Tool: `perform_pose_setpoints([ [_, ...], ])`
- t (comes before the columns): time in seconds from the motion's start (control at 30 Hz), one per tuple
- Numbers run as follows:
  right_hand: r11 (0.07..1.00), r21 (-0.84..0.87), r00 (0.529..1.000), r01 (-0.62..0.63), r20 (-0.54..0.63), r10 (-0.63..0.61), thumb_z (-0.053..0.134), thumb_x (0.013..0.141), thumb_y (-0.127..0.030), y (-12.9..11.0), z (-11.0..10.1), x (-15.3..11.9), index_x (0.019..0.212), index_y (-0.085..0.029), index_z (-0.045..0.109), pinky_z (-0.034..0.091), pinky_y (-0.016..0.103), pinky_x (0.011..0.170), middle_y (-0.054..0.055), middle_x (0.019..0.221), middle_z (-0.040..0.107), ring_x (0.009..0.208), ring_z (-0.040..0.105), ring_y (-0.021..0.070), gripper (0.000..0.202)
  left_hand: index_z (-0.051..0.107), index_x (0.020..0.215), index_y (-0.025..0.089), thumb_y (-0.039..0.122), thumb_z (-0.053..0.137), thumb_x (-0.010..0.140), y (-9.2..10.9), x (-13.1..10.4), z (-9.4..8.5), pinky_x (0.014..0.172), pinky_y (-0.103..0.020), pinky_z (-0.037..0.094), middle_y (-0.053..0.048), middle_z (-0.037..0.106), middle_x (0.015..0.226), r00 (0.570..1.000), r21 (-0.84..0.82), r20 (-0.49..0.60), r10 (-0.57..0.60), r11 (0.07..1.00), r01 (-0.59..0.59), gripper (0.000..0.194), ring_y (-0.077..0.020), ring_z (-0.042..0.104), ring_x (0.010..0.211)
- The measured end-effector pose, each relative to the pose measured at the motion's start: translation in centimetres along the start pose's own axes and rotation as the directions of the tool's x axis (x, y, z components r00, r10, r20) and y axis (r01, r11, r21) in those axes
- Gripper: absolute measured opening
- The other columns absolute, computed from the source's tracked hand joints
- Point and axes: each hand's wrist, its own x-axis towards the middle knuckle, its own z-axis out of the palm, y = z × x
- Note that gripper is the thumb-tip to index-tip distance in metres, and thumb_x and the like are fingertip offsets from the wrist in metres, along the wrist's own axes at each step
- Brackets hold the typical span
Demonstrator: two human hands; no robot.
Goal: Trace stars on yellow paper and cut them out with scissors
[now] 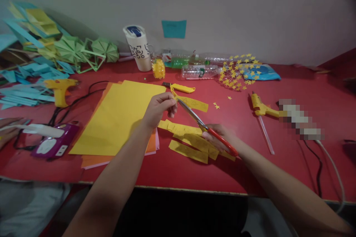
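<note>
My left hand (161, 108) is closed in a pinch on a small yellow paper piece (173, 90), over the right edge of a stack of yellow sheets (116, 118). The red-handled scissors (222, 141) are in my right hand (216, 135), their blades pointing up and left, with the tips at the paper by my left fingertips. Several yellow paper strips (189, 151) lie on the red table below the scissors. Another strip (194, 103) lies behind the blades. Small yellow stars (216, 106) rest to the right of it.
At the back stand a white tumbler (139, 50), plastic bottles (200, 71) and a star-covered ball (239, 72). A yellow cutter (183, 88) lies behind my hands. Glue guns (260, 106) with cables flank the work area. Folded paper and another person's hand (8, 129) are at left.
</note>
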Motion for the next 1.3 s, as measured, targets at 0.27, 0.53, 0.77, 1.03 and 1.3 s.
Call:
perform_pose_setpoints([
  [0.27, 1.000, -0.017, 1.000, 0.017, 0.002, -0.017, 0.062, 0.077, -0.064, -0.18, -0.09, -0.03, 0.060, -0.023, 0.037, 0.023, 0.021, 0.040, -0.008, 0.048, 0.034, 0.040, 0.033, 0.0068, 0.051, 0.060, 0.055, 0.018, 0.023, 0.061, 0.070, 0.06, 0.00, -0.03, 0.039, -0.019, 0.041, 0.003, 0.058, 0.049, 1.000, -0.018, 0.008, 0.001, 1.000, -0.001, 0.016, -0.0066, 0.051, 0.039],
  [0.53, 1.000, 0.004, 1.000, 0.003, 0.007, -0.003, 0.062, 0.076, -0.065, -0.04, 0.02, 0.01, 0.061, -0.023, 0.036, 0.022, 0.022, 0.040, -0.009, 0.046, 0.032, 0.039, 0.031, 0.0066, 0.052, 0.059, 0.054, 0.017, 0.023, 0.062, 0.069, 0.19, -0.07, 0.00, 0.038, -0.019, 0.040, 0.003, 0.058, 0.048, 1.000, -0.024, -0.004, -0.010, 1.000, 0.010, 0.016, -0.0064, 0.051, 0.038],
  [0.77, 1.000, -0.002, 1.000, 0.003, 0.024, -0.003, 0.062, 0.077, -0.065, -0.32, -0.10, -0.10, 0.061, -0.023, 0.036, 0.021, 0.022, 0.040, -0.009, 0.046, 0.033, 0.039, 0.031, 0.0067, 0.052, 0.059, 0.053, 0.018, 0.025, 0.062, 0.067, 0.35, -0.05, -0.02, 0.037, -0.019, 0.039, 0.003, 0.057, 0.046, 1.000, -0.003, -0.013, -0.022, 1.000, 0.022, 0.016, -0.0063, 0.049, 0.037],
  [1.03, 1.000, -0.007, 0.999, 0.026, 0.027, -0.026, 0.061, 0.078, -0.065, -0.35, -0.14, -0.11, 0.061, -0.023, 0.036, 0.021, 0.022, 0.040, -0.009, 0.046, 0.033, 0.039, 0.031, 0.0065, 0.052, 0.059, 0.054, 0.017, 0.024, 0.062, 0.069, 0.09, -0.02, -0.14, 0.038, -0.019, 0.040, 0.003, 0.057, 0.047, 1.000, -0.009, -0.005, -0.017, 1.000, 0.017, 0.016, -0.0064, 0.049, 0.038],
  [1.3, 0.999, -0.027, 0.999, 0.033, 0.033, -0.032, 0.061, 0.076, -0.068, -0.50, -0.16, -0.05, 0.060, -0.023, 0.035, 0.021, 0.022, 0.040, -0.008, 0.044, 0.032, 0.039, 0.032, 0.0069, 0.054, 0.060, 0.056, 0.017, 0.025, 0.061, 0.069, 0.01, 0.13, -0.29, 0.037, -0.020, 0.039, 0.002, 0.059, 0.049, 1.000, -0.009, -0.012, -0.005, 1.000, 0.005, 0.015, -0.0074, 0.051, 0.038],
])
